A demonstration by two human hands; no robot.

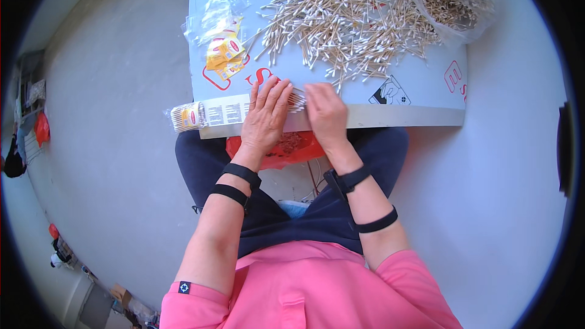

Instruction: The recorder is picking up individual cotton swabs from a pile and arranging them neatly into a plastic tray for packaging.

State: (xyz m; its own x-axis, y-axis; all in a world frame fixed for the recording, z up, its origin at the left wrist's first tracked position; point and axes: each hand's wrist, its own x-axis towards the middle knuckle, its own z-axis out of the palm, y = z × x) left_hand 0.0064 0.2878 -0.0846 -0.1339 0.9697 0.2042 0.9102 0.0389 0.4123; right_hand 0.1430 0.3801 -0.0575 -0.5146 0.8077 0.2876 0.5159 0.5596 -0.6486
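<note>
Near the front edge of the board, a small bunch of cotton swabs [297, 101] lies between my hands, with white tips toward the right. My left hand [266, 113] rests flat over its left part, fingers stretched forward. Close by on the right, my right hand [326, 113] is closed, fingers curled in beside the swab tips; what it holds, if anything, is hidden. Left of my left hand lies a clear packet of cotton swabs [187, 116] with a yellow label, next to a white printed strip [225, 111].
A large loose heap of cotton swabs [341, 24] covers the far part of the board [426, 85]. A clear plastic bag [463, 12] lies at its right. Yellow cards [226, 52] and clear small bags [222, 9] lie far left. A red bag [292, 149] hangs below the front edge.
</note>
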